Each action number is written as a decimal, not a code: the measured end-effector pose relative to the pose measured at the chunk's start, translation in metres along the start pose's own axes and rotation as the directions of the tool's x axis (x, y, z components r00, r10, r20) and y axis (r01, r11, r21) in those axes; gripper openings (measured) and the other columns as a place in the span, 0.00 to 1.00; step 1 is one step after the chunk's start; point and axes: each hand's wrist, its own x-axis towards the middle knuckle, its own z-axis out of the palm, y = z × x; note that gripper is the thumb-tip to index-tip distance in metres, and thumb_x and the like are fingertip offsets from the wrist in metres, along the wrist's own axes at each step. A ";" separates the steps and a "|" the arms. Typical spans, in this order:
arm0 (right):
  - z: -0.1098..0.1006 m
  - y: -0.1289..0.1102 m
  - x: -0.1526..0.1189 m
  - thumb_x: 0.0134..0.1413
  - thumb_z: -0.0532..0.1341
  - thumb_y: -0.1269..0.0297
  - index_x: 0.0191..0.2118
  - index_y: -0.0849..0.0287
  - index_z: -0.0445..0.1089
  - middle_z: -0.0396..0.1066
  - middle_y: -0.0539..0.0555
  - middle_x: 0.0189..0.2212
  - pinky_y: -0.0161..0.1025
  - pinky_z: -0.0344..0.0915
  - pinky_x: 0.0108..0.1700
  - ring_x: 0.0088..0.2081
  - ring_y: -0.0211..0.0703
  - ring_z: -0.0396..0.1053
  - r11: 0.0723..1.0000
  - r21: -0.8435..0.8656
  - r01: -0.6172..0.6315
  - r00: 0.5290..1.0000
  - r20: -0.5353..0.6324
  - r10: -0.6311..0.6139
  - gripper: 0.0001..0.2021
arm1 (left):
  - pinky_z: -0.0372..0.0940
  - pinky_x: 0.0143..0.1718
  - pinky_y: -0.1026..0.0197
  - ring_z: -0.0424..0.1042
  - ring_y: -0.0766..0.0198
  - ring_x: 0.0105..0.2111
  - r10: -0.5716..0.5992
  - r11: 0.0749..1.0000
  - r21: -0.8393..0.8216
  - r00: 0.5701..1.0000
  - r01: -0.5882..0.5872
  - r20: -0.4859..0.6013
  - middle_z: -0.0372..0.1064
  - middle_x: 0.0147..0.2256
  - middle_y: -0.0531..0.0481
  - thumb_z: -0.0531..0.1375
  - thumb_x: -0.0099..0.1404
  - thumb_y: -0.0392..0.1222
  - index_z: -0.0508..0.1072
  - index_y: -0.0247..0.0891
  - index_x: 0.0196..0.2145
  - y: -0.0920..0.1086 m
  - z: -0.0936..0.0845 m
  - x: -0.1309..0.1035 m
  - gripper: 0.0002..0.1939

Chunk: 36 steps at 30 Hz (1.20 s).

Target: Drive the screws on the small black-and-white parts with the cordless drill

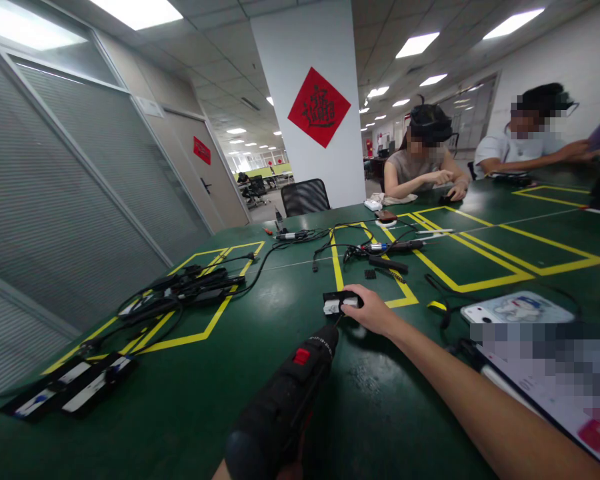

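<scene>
Single head view, looking forward-down across green table (190, 413), close.

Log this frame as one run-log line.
right hand: grips small black-white device on green table | left hand: mostly hidden, black power screwdriver points at device | others seated far side

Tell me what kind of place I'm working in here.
Probably an office turned workshop: a long green table marked with yellow tape bays, tools and cables spread about, co-workers seated at it.
</scene>
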 end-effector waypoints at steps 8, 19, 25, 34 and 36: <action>-0.001 0.000 -0.001 0.44 0.59 0.64 0.45 0.58 0.64 0.66 0.53 0.39 0.37 0.59 0.43 0.39 0.40 0.64 1.000 0.002 0.000 1.000 0.002 0.000 0.19 | 0.53 0.56 0.55 0.62 0.58 0.51 0.109 0.974 0.207 0.991 -0.090 -0.081 0.63 0.50 0.60 0.49 0.47 0.23 0.68 0.48 0.47 -0.014 -0.003 -0.005 0.32; -0.001 -0.001 0.000 0.44 0.59 0.63 0.45 0.58 0.64 0.66 0.53 0.39 0.37 0.59 0.43 0.39 0.40 0.64 1.000 0.002 -0.005 1.000 0.006 0.005 0.18 | 0.48 0.58 0.57 0.59 0.60 0.53 0.057 0.984 0.168 0.998 -0.054 -0.012 0.62 0.51 0.61 0.51 0.50 0.26 0.68 0.48 0.47 -0.014 -0.004 -0.005 0.28; -0.001 -0.001 0.000 0.44 0.59 0.63 0.45 0.58 0.64 0.66 0.53 0.39 0.37 0.59 0.43 0.38 0.40 0.64 1.000 0.004 -0.005 1.000 0.007 0.005 0.19 | 0.63 0.49 0.63 0.65 0.63 0.48 -0.048 0.999 -0.022 0.999 0.049 0.022 0.67 0.47 0.60 0.45 0.56 0.27 0.68 0.47 0.47 0.001 -0.003 0.003 0.26; 0.000 0.001 0.000 0.44 0.59 0.63 0.45 0.58 0.64 0.65 0.53 0.40 0.37 0.59 0.43 0.39 0.40 0.63 1.000 0.004 -0.002 1.000 0.005 0.002 0.19 | 0.61 0.51 0.61 0.64 0.62 0.49 -0.101 0.990 -0.097 0.993 0.106 0.056 0.65 0.49 0.58 0.45 0.58 0.28 0.70 0.45 0.45 0.001 -0.006 0.003 0.24; 0.000 0.000 0.000 0.44 0.59 0.64 0.45 0.59 0.64 0.66 0.53 0.40 0.37 0.59 0.44 0.39 0.40 0.64 1.000 0.008 -0.007 1.000 0.008 0.007 0.19 | 0.63 0.50 0.61 0.65 0.62 0.49 -0.074 0.988 -0.130 0.996 0.081 0.054 0.65 0.48 0.58 0.45 0.57 0.27 0.70 0.45 0.45 -0.003 -0.005 0.002 0.24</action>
